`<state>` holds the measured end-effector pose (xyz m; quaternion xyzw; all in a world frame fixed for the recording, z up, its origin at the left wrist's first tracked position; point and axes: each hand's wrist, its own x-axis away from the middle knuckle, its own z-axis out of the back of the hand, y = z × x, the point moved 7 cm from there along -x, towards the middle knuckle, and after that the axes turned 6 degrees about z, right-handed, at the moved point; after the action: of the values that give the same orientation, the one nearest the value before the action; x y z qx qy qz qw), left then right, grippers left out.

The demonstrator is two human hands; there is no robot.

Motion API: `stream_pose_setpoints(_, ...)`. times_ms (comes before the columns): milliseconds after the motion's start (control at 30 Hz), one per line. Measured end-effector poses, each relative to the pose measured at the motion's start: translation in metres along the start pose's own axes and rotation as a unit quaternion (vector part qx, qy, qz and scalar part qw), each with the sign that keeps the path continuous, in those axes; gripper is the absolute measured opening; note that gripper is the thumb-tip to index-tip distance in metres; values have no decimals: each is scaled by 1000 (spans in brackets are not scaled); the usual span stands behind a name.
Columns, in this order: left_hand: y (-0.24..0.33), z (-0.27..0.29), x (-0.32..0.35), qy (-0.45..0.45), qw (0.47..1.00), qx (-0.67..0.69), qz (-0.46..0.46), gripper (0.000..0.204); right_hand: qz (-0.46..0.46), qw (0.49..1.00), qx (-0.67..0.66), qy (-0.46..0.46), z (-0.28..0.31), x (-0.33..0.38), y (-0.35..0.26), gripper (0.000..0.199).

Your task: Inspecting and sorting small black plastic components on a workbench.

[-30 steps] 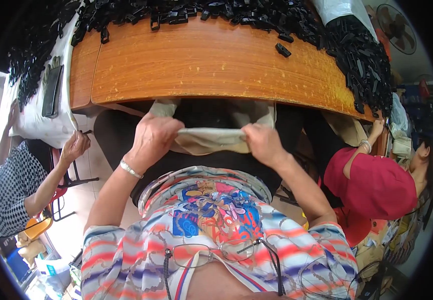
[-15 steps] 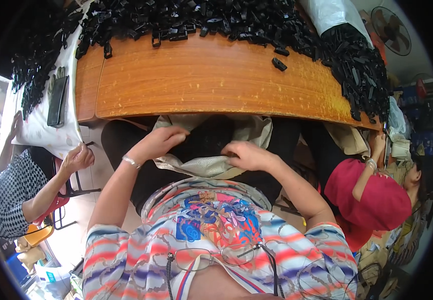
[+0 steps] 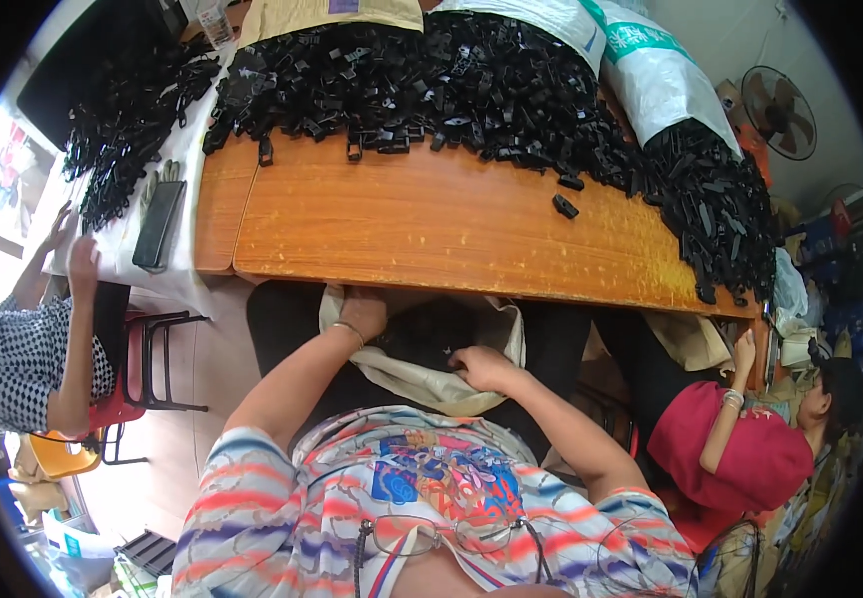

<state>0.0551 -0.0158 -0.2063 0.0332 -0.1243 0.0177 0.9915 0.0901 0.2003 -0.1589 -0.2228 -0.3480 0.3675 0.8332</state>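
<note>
Nearest the camera, a pair of glasses (image 3: 422, 538) hangs at the neck of the striped, printed shirt, and just beyond it a cream cloth bag (image 3: 431, 374) sits in the person's lap, tucked under the edge of the wooden table (image 3: 431, 224). The left hand (image 3: 364, 311) grips the far-left rim of the bag, fingers curled over the cloth, a thin bangle at the wrist; the right hand (image 3: 481, 367) lies on the near rim, fingers bent and reaching into the dark opening. Whether it pinches anything inside I cannot tell. To work this well, the left hand should hold the rim up and taut so the mouth stays wide, while the right moves in without dragging the cloth shut, and the bag should stay seated on the lap so nothing spills to the floor. On the tabletop a few loose black plastic parts (image 3: 565, 206) lie apart from the big black heap (image 3: 471, 90) along the far edge. A dark phone (image 3: 157, 224) rests on the white-covered table to the left. Behind the heap stand two white woven sacks (image 3: 666, 85), one with a green printed band, and a tan cardboard box (image 3: 327, 15) with a small purple label. Co-workers sit at either side, one in a checked shirt (image 3: 8, 349), one in red (image 3: 740, 463).
</note>
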Motion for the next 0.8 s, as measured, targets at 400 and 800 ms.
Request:
stream_pose_setpoints(400, -96, 252, 46, 271, 783, 559, -27, 13, 133, 844, 82, 513, 179, 87, -72, 13)
stream_pose_setpoints(800, -271, 255, -106, 392, 833, 186, 342, 59, -28, 804, 203, 558, 248, 40, 10, 28)
